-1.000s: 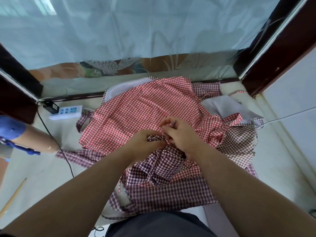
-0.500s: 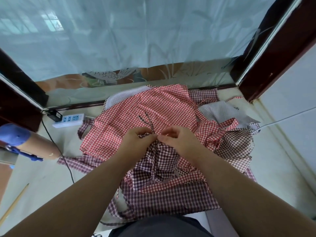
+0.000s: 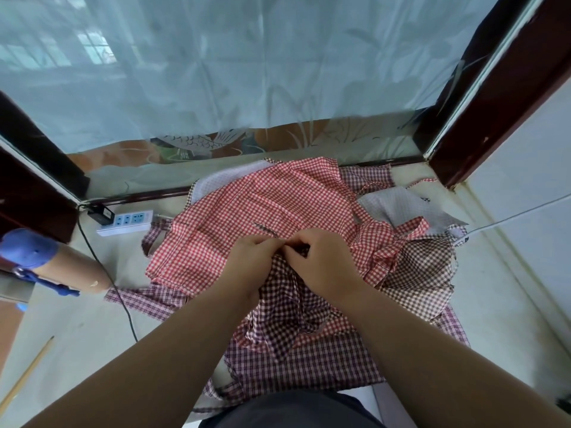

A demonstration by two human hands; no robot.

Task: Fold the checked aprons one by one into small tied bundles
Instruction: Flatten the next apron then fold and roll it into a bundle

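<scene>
dark checked cloth is pinched between the fingers (image 3: 273,242) of both hands. the left hand (image 3: 250,262) and the right hand (image 3: 323,268) are touching, with the finger tips curled in tight at one spot. they hold the top of the dark checked apron (image 3: 287,307), which is bunched up into a lump under the hands. a thin strap (image 3: 265,228) pokes out just past the finger tips. i cannot tell if there is a knot, because the fingers hide that part.

the bunched apron sits on top of a pile of other aprons on the floor (image 3: 77,329). a red checked apron (image 3: 241,211) lies spread out behind the hands. a brown checked apron (image 3: 423,273) lies to the right, touching the red one. a purple checked apron (image 3: 309,369) lies flat under the lump, close to the person. a pale grey cloth (image 3: 411,208) peeks out at the back right.

to the left of the pile is a white power strip (image 3: 126,222) with a black cord (image 3: 106,270) running over the floor. a blue and tan thing (image 3: 46,261) lies at the left edge, and a thin stick (image 3: 24,375) lies near it. a white wire (image 3: 509,216) runs along the right side. a pale blue curtain (image 3: 247,72) hangs behind it all.
</scene>
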